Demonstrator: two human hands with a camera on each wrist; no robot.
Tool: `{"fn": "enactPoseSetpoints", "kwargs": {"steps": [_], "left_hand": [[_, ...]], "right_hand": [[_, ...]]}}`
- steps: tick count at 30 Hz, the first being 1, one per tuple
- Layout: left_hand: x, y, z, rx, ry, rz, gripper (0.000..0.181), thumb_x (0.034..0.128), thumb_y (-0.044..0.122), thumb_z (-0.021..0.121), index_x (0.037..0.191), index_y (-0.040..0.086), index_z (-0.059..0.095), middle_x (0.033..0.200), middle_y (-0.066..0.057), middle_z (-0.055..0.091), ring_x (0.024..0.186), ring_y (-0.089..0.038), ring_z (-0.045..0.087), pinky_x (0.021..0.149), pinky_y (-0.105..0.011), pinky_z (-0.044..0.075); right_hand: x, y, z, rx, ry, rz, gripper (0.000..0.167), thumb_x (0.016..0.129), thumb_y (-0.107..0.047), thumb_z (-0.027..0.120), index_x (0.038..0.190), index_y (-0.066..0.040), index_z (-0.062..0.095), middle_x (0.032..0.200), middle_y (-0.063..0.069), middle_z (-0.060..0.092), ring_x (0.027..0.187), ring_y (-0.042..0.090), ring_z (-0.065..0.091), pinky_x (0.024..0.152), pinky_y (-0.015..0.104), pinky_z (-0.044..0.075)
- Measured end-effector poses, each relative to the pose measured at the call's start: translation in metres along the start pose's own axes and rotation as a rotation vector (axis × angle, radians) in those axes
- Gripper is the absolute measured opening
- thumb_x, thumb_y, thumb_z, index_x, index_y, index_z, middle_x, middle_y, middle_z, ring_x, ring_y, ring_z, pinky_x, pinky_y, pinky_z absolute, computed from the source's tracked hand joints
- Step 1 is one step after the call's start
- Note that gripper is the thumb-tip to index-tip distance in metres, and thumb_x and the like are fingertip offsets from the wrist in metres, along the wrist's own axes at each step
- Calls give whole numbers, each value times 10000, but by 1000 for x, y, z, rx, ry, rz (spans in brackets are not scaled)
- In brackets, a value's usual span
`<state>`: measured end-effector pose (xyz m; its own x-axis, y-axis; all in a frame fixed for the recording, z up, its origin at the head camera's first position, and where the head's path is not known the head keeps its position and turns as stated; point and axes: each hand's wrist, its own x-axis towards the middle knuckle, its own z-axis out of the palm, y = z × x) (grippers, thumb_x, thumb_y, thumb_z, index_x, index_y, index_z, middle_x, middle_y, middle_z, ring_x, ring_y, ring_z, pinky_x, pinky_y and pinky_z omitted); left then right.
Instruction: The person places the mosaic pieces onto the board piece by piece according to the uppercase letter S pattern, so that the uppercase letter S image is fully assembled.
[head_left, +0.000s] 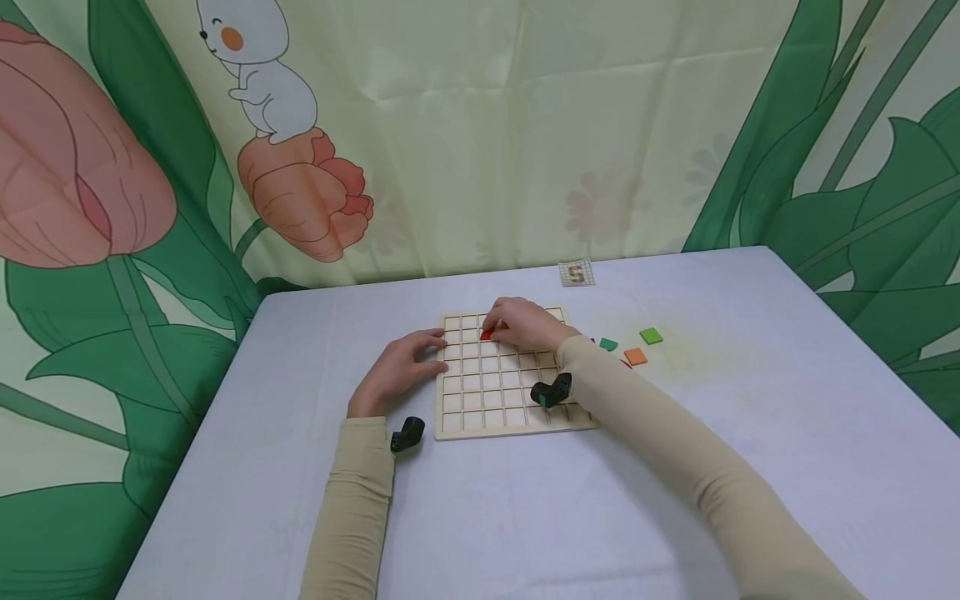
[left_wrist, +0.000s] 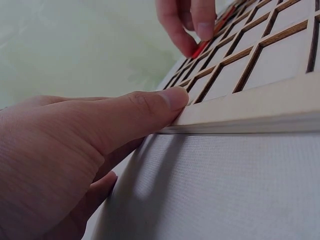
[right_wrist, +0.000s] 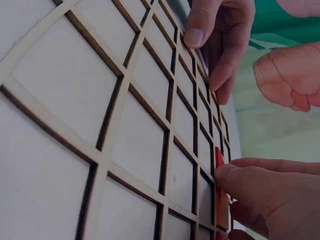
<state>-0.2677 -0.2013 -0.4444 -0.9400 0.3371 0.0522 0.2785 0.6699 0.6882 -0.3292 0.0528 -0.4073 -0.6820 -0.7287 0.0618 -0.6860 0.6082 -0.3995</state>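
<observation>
Sleeves [head_left: 675, 442], two, beige: lower frame. Grid [head_left: 491, 433], wooden: centre. Left hand [head_left: 397, 367]: at grid's left edge, touching, thumb wide from fingers. Right hand [head_left: 528, 323]: pinching red piece [head_left: 486, 336] at grid's upper part. Green tile [head_left: 651, 336], orange tile [head_left: 635, 357]: right of centre.

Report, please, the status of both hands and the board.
Left hand touches wooden board at its left edge. Right hand pinches red piece near far edge. Nothing visibly in the way.
</observation>
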Motion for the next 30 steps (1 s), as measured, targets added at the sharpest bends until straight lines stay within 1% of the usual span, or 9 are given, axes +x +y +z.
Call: {"fn": "enactPoseSetpoints", "kwargs": {"steps": [7,15,20,23,25,28,30], "left_hand": [[0,0,0,-3,3,0,407,864,203,761,1224,45,657,1456,-51,500,1401,-247,370,1164,-431,270],[-1,2,0,8,-2,-13,411,864,197,762,1229,42,653,1459,-50,497,1401,-246,371,1166,-426,269],[-1,4,1,12,-4,-9,412,865,195,760,1229,36,652,1457,-62,498,1399,-257,373,1164,-433,271],[0,4,1,14,-7,-9,416,864,196,760,1232,37,650,1460,-65,495,1401,-263,370,1165,-437,270],[0,3,1,16,-6,-11,416,863,196,763,1232,40,651,1460,-61,495,1401,-260,371,1164,-433,272],[-1,3,0,15,-7,-15,414,861,198,766,1228,44,653,1460,-54,495,1402,-253,371,1164,-426,274],[-1,3,-1,14,-5,-14,414,861,197,766,1227,42,653,1460,-56,496,1401,-255,372,1163,-428,275]], "right_hand": [[-2,3,2,8,3,-3,212,937,-99,657,1134,-58,726,1074,89,639,952,222,602,863,362,506],[-3,5,5,4,27,-24,216,931,-95,663,1132,-48,724,1071,101,645,954,234,602,866,375,500],[-7,8,4,17,49,-15,244,933,-105,659,1163,-42,710,1097,103,645,970,236,607,873,369,502],[-14,10,2,62,76,27,278,941,-117,652,1200,-22,682,1109,105,648,986,236,615,869,366,512],[-21,13,-1,108,94,77,293,947,-124,642,1217,-12,664,1108,107,649,994,235,615,864,370,518],[-36,20,-8,170,127,162,289,956,-151,631,1210,-17,662,1099,95,654,996,226,612,871,372,519],[-50,27,-14,197,146,222,289,963,-176,620,1207,-24,662,1108,89,654,1010,228,606,890,386,515]]}}
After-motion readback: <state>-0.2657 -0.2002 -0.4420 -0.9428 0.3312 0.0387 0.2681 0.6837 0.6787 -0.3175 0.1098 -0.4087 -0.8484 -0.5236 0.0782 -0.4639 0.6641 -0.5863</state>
